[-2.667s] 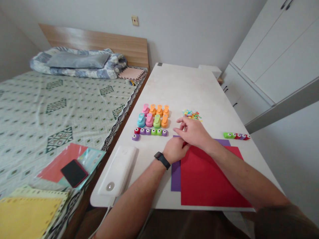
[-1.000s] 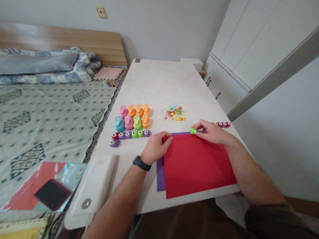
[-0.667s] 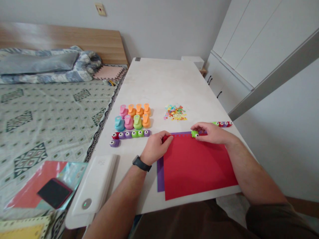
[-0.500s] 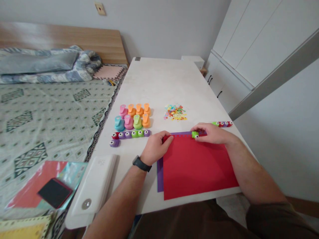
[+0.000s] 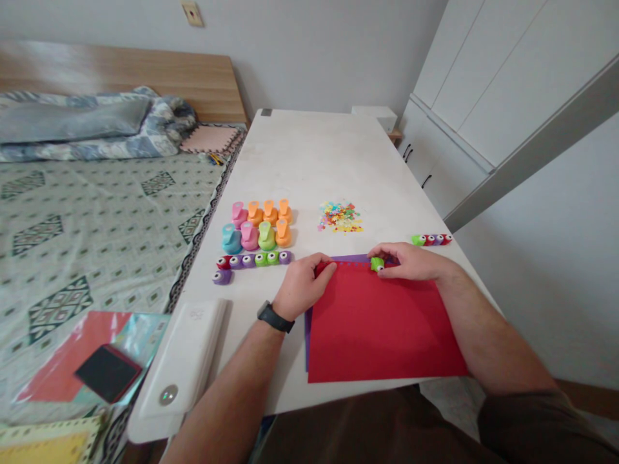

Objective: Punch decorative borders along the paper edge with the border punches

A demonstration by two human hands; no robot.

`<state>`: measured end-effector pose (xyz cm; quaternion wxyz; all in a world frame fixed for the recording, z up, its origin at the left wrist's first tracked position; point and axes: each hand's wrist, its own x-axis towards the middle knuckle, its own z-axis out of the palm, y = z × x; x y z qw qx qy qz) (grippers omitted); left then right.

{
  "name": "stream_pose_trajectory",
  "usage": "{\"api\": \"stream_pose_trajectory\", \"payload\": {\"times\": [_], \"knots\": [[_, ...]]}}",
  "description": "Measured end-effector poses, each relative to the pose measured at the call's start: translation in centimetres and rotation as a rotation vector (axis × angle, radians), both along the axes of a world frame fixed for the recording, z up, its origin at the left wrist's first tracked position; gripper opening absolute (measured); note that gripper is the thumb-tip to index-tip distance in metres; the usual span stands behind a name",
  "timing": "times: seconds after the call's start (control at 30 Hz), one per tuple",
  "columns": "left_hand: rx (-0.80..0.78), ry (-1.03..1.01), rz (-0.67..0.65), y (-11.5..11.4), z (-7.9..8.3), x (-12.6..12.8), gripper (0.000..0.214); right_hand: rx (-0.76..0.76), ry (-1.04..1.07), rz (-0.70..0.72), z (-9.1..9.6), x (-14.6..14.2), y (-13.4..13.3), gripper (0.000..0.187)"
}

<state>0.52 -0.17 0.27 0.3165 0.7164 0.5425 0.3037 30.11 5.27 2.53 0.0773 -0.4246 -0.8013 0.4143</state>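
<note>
Between the thumb and fingers of my right hand (image 5: 406,261) is a small green craft punch (image 5: 377,264), set at the far edge of a red paper sheet (image 5: 382,328). A row of small punched holes runs along that edge, left of the punch. My left hand (image 5: 309,280) pinches the sheet's far left corner, thumb on top. Under the red sheet lies a purple sheet (image 5: 308,341), showing at the left side and along the far edge. What the right fingers touch beneath the paper is hidden.
Larger lever punches (image 5: 249,237) and a row of small punches (image 5: 248,260) stand to the left. Paper confetti (image 5: 340,216) is heaped beyond the sheets. More small punches (image 5: 432,240) line the right edge. A white power bank (image 5: 186,361) lies at the table's left edge.
The red sheet's near edge has swung left and slightly away from me, covering more of the purple sheet. The green punch has tilted a little in my right hand; my left hand stays at the corner.
</note>
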Motion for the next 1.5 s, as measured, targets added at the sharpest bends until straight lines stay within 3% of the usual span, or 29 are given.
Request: {"api": "stream_pose_trajectory", "payload": {"times": [0.67, 1.5], "knots": [[0.023, 0.006, -0.024, 0.0, 0.1, -0.1, 0.027, 0.015, -0.075, 0.02, -0.1, -0.4, -0.5, 0.035], [0.011, -0.019, -0.016, -0.1, 0.2, 0.0, 0.027, 0.185, -0.185, 0.0, -0.3, -1.8, -1.1, 0.022]]}}
